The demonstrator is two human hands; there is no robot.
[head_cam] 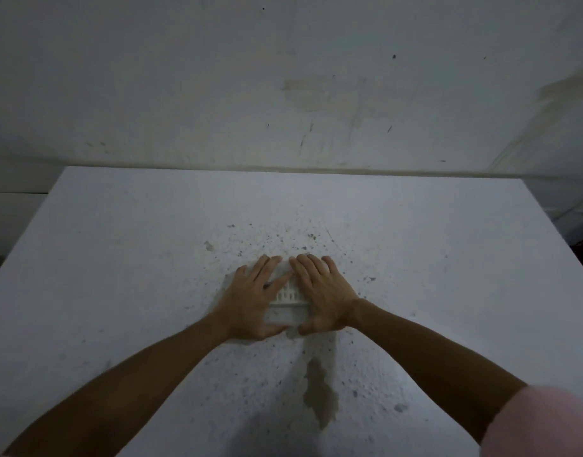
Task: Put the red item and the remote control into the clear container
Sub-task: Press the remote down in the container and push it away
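Observation:
A clear container (288,311) with a white slotted lid sits in the middle of the white table (118,258). Both my hands lie flat on top of it. My left hand (252,298) covers its left side, thumb against the near wall. My right hand (323,296) covers its right side, thumb curled at the near right corner. The fingers of both hands are spread over the lid. Only a strip of the lid and the near wall show between the hands. I see no red item and no remote control; the hands and lid hide the inside.
The table top is speckled with dark spots and carries a brownish stain (320,394) near me. A stained pale wall (283,77) rises right behind the table's far edge. The table's left and right edges drop off to dark floor.

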